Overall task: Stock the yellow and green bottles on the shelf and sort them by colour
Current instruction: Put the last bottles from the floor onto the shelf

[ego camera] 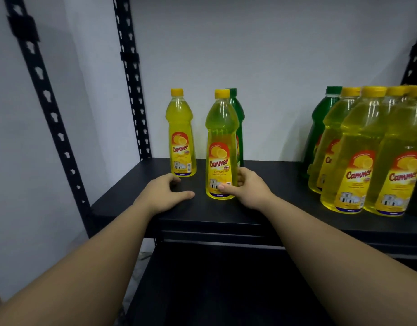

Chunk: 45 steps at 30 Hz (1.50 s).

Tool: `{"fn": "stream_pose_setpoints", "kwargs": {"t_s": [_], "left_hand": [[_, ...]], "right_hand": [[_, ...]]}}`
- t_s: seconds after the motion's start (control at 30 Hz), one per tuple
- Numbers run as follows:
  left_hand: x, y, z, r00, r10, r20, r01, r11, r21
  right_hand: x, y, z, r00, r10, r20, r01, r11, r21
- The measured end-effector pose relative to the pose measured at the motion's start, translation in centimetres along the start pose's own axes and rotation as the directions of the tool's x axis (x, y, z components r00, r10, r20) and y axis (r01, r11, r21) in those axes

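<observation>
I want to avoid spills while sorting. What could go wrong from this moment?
The right hand grips the yellow bottle low, so the tall bottle may tip. A green bottle stands close behind it and could be knocked over. The mixed group on the right is crowded, so pulling one out may topple its neighbours.

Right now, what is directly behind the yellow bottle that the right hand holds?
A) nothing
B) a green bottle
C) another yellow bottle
B: behind the yellow bottle in the right hand's grip, a green bottle with a green cap shows.
</observation>
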<state>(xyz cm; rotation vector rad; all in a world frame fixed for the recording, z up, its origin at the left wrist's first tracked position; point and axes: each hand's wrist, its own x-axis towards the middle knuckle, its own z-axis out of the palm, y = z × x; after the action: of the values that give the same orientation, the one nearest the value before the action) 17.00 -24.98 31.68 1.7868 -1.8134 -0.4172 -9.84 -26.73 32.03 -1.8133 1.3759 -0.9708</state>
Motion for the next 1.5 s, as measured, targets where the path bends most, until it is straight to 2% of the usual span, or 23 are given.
{"fn": "stream_pose_setpoints", "kwargs": {"t_s": [0.23, 0.43, 0.5, 0.57, 0.67, 0.77, 1.0, 1.13, 1.3, 1.5], "left_hand": [[-0.5, 0.5, 0.0, 0.990, -0.003, -0.138, 0.018, 0.994, 0.106], [-0.9, 0.6, -0.4, 0.989, -0.007, -0.144, 0.022, 0.995, 0.101], [-1.0, 0.6, -0.2, 0.988, -0.006, -0.157, 0.015, 0.998, 0.061], [-0.7, 0.3, -0.3, 0.973, -0.002, -0.229, -0.003, 1.000, -0.019], [0.6, -1.2, -0.4, 0.939, -0.082, -0.333, 0.006, 0.975, -0.222], [1.9, -2.2, -0.6, 0.956, -0.149, -0.253, 0.034, 0.912, -0.408], [2.9, -3.3, -0.9, 0.990, -0.069, -0.122, 0.005, 0.888, -0.460], [3.2, -4.0, -1.0, 0.981, -0.083, -0.175, -0.023, 0.849, -0.528], [3.4, -4.0, -0.8, 0.976, -0.080, -0.203, -0.047, 0.834, -0.550], [3.3, -3.9, -0.5, 0.973, -0.044, -0.227, -0.075, 0.868, -0.490]], "right_hand": [[3.9, -1.6, 4.9, 0.998, -0.053, 0.028, 0.053, 0.999, 0.001], [6.1, -2.3, 6.9, 0.997, -0.074, 0.032, 0.075, 0.997, -0.028], [6.3, -2.6, 7.4, 0.998, -0.063, 0.019, 0.063, 0.998, -0.024], [6.4, -2.9, 7.7, 0.998, -0.058, 0.005, 0.058, 0.998, -0.023], [6.8, -2.7, 7.8, 0.999, -0.050, 0.012, 0.050, 0.998, -0.023], [6.9, -2.6, 7.7, 0.999, -0.029, 0.019, 0.030, 0.999, -0.016], [7.1, -3.5, 9.3, 0.999, -0.035, 0.006, 0.035, 0.999, -0.032], [7.0, -3.9, 10.6, 0.998, -0.050, -0.043, 0.047, 0.996, -0.073], [6.8, -3.5, 10.8, 0.999, -0.048, -0.025, 0.045, 0.994, -0.098], [6.3, -3.9, 10.5, 0.997, -0.050, -0.050, 0.044, 0.993, -0.112]]}}
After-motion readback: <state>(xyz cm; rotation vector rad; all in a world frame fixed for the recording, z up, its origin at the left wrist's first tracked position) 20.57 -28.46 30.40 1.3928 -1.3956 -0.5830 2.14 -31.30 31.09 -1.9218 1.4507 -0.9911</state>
